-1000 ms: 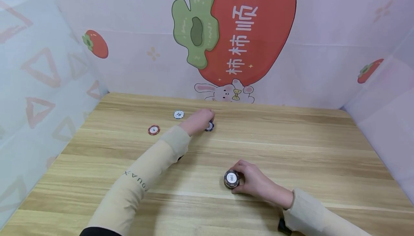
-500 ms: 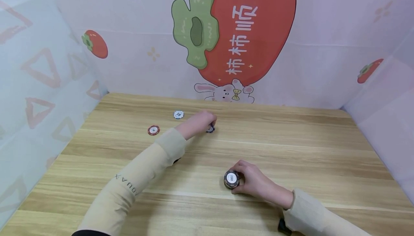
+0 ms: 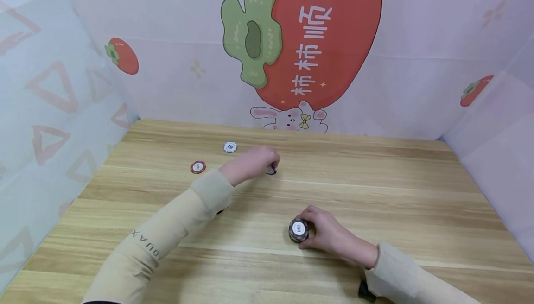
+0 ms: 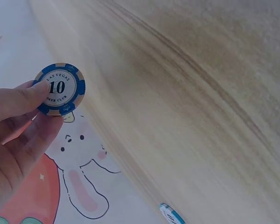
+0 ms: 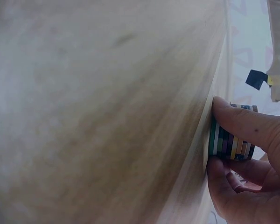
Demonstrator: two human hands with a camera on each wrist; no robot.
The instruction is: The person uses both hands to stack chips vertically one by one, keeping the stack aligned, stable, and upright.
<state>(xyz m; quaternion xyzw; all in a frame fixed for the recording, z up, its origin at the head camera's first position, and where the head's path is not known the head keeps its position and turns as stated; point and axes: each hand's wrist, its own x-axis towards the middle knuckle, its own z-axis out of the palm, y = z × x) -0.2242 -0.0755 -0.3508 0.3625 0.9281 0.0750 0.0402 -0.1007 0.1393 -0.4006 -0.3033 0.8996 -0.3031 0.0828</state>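
My left hand [image 3: 254, 161] pinches a blue-edged poker chip [image 4: 60, 89] marked 10 between thumb and fingers. In the left wrist view the chip's face turns toward the camera, clear of the table. Nearer the front, my right hand [image 3: 329, 231] grips a stack of poker chips [image 3: 298, 230] from the side, thumb on one side and fingers on the other. A dark chip marked 100 tops the stack. In the right wrist view the stack's coloured edges [image 5: 233, 140] show green, purple, yellow and black layers, with its base at the tabletop.
Two loose chips lie flat on the wooden table [image 3: 400, 193] at the back left: a white and blue chip [image 3: 230, 147] marked 10 and a red chip [image 3: 198, 167] marked 5. A printed cloth wall [image 3: 175, 86] stands right behind the table's far edge.
My left hand has drawn slightly toward the front with the blue-edged chip, and its forearm has swung left. My right hand and the stack stay in place.
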